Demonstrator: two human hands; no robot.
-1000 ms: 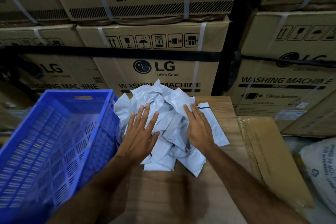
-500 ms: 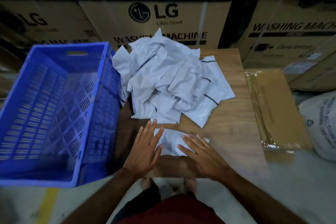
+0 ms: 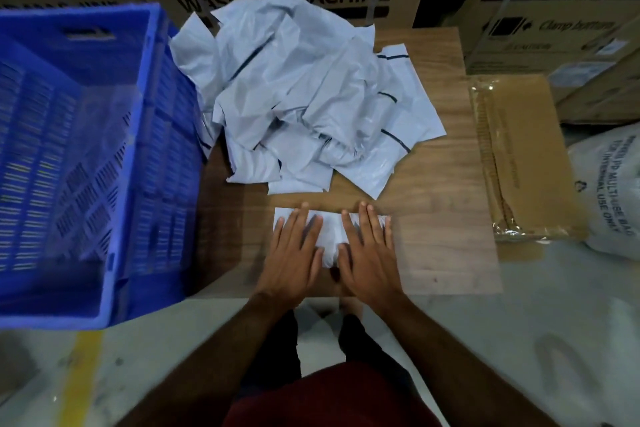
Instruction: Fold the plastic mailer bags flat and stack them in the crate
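Blue crate [image 3: 79, 156] waits left; beside it, left hand [image 3: 294, 253] and right hand [image 3: 367, 253], fingers flat, now press one mailer [image 3: 329, 236] pulled clear of the pile [image 3: 298, 97]: folding can begin.

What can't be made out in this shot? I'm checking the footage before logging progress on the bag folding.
Head view only:
- Mailer bag under the left hand and right hand: both flat palms cover most of it, so its folds cannot be told.
- Pile of mailers: overlapping, so no count.
- Blue crate: motion-blurred and cut by the left edge; its contents are unclear.
- White sack: cut by the right edge.
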